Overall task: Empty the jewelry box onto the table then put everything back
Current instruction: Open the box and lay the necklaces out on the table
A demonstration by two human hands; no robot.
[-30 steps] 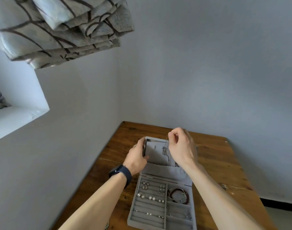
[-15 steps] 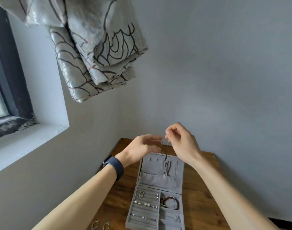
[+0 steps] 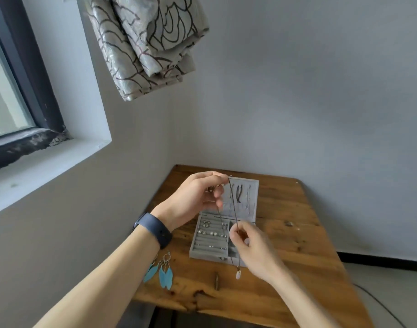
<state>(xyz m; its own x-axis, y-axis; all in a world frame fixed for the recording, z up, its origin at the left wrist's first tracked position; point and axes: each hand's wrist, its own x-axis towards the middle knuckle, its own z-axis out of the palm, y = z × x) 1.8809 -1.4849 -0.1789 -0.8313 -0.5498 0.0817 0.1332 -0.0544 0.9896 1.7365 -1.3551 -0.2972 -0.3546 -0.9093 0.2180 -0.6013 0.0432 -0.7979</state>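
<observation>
The necklace, a thin dark cord, is stretched in the air above the open box. Its top end is pinched between thumb and forefinger of the left hand, which is raised in front of the lid with its other fingers curled. Lower down, the right hand pinches the cord between thumb and fingertip, over the box's right compartments. Below that pinch the cord hangs past the box's front edge and ends in a small pale pendant, over the table.

The grey box sits on the table with its lid standing up at the back; a few more chains hang inside the lid. Its left tray holds rows of small earrings and rings in padded slots. What lies in the right compartments is mostly hidden by the right hand.

Left of the box, near the table's edge, lie blue feather earrings. A small dark piece lies just in front of the box; it may be a knot in the wood. The left wrist wears a dark band. A patterned curtain hangs above, beside a window.
</observation>
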